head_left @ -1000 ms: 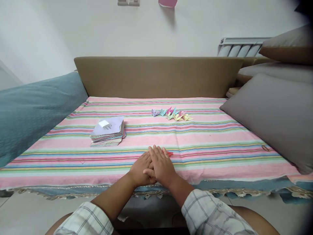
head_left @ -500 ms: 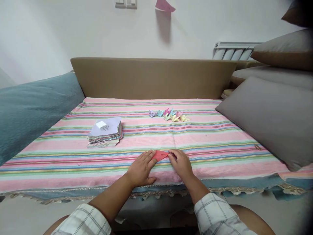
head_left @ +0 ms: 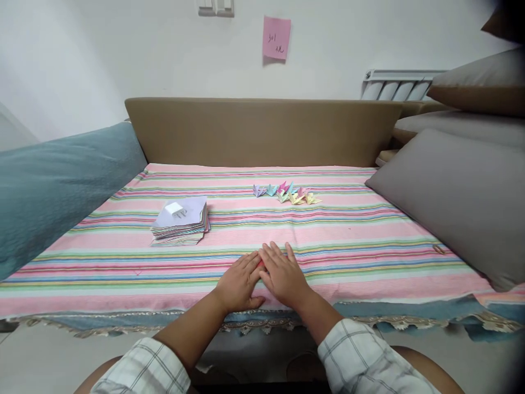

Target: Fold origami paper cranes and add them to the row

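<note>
Between my two hands a sliver of folded red origami paper (head_left: 261,265) shows; the rest of it is hidden under them. My left hand (head_left: 238,283) lies flat over its left part, fingers stretched out and thumb apart. Flat over the right part rests my right hand (head_left: 284,275), its fingers extended and a little spread. The fingertips of both hands meet above the paper. Farther back on the striped cloth (head_left: 229,235) stand several small folded paper cranes (head_left: 289,194) in mixed pastel colours.
To the left, a stack of square paper (head_left: 180,227) has a white plug adapter (head_left: 175,209) on top. Grey cushions (head_left: 451,191) pile up at the right, near a small brown object (head_left: 438,249). A tan backrest (head_left: 262,131) closes off the far side.
My right hand has gone from pinching the red paper's right tip to lying flat over it, farther left against my left hand. The pink wall note's lower edge has dropped flat.
</note>
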{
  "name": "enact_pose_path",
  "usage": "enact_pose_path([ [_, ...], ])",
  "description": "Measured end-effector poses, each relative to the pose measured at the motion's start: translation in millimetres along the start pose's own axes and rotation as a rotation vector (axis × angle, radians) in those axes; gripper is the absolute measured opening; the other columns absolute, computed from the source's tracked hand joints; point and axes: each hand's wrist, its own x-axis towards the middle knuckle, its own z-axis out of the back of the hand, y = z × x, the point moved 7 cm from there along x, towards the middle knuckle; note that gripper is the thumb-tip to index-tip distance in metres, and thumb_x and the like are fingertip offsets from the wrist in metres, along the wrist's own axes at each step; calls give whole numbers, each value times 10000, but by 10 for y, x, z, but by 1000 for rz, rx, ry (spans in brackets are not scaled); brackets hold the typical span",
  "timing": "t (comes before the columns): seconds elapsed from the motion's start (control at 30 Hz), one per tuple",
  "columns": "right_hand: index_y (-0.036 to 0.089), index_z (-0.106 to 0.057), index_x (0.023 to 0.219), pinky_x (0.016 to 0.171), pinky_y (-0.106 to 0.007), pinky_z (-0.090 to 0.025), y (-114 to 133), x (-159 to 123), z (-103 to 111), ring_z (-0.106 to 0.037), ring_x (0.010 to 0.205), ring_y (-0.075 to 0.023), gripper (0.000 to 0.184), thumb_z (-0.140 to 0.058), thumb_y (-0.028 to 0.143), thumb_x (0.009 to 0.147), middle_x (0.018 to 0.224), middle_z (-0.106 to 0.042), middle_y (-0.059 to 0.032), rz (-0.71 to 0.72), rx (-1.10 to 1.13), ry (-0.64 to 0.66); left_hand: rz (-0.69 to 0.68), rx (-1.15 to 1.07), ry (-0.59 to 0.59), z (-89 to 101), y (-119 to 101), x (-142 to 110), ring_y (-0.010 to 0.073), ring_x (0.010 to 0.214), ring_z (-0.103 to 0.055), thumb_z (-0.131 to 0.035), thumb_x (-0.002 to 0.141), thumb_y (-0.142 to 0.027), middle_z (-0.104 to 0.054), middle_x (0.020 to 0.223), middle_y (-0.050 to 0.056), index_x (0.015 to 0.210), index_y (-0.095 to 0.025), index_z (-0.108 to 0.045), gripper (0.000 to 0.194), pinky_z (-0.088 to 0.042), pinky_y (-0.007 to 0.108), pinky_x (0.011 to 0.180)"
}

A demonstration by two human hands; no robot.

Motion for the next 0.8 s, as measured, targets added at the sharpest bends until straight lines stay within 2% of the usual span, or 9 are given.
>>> enact_pose_path([
  [0.07, 145, -360, 1379, 1110, -499, -103, 36, 5, -108, -316, 1326, -244, 584, -371, 485, 904, 1409, -405, -109, 22, 24, 102, 8, -15, 7, 2, 4, 1, 317, 1348, -248, -609, 665, -450, -332, 1435, 180, 1357, -114, -338, 816, -223, 469, 1097],
  [0.13, 137, -334, 1394, 1105, -502, -130, -28, -27, -188, -312, 1329, -252, 647, -356, 543, 890, 1430, -366, -118, 7, 41, 174, 6, -16, 18, -8, 5, -5, 324, 1347, -248, -608, 666, -463, -326, 1439, 179, 1347, -121, -353, 804, -218, 475, 1098],
  [0.27, 162, -325, 1401, 1096, -475, -196, -196, -102, -239, -286, 1343, -243, 671, -359, 579, 877, 1440, -352, -101, -5, 65, 237, 0, -1, 17, -28, 8, -21, 340, 1343, -253, -579, 705, -492, -334, 1432, 191, 1309, -121, -401, 730, -220, 498, 1090],
  [0.43, 175, -350, 1389, 1096, -461, -209, -235, -105, -219, -294, 1341, -234, 583, -366, 501, 906, 1434, -368, -79, -30, 98, 240, 7, -2, -6, -12, 4, -11, 342, 1335, -273, -579, 712, -491, -341, 1422, 212, 1315, -98, -372, 749, -250, 504, 1077],
  [0.63, 219, -472, 1302, 1082, -456, -237, -271, -51, -220, -359, 1308, -193, 400, -307, 307, 949, 1374, -463, -45, -132, 173, 205, -7, 14, -14, -17, -4, -14, 353, 1335, -267, -583, 705, -497, -342, 1418, 224, 1300, -92, -381, 747, -249, 518, 1073],
  [0.8, 245, -546, 1222, 1066, -457, -252, -302, -6, -217, -402, 1279, -195, 347, -385, 292, 919, 1333, -512, -33, -226, 214, 169, 6, 1, -14, -18, 6, -17, 347, 1335, -268, -599, 687, -494, -348, 1413, 227, 1255, -87, -416, 722, -248, 506, 1078],
])
